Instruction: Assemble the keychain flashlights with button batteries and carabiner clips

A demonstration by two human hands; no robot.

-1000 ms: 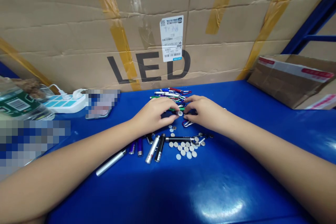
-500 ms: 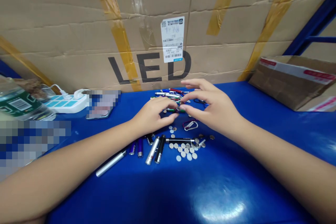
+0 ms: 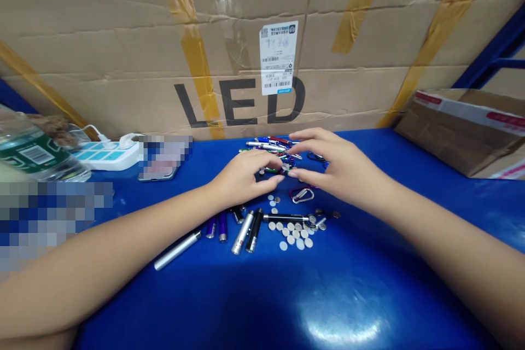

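My left hand (image 3: 241, 178) and my right hand (image 3: 338, 167) meet fingertip to fingertip over a blue table (image 3: 287, 295). Both pinch a small part between them that I cannot make out; the other fingers of my right hand are stretched out. Under and behind the hands lies a pile of small coloured flashlights (image 3: 270, 146). Nearer to me lie several flashlight tubes (image 3: 246, 231), a long silver tube (image 3: 177, 250), a scatter of button cells (image 3: 294, 234) and a silver carabiner (image 3: 302, 194).
A big cardboard box marked LED (image 3: 246, 44) closes off the back. A smaller cardboard box (image 3: 459, 126) stands at the right. At the left are a white power strip (image 3: 109, 154), a phone (image 3: 158, 174) and a plastic bottle (image 3: 28, 156).
My right hand lifted off the pile and spread its fingers while still pinching with the left. The carabiner it covered now shows. The view shifted slightly.
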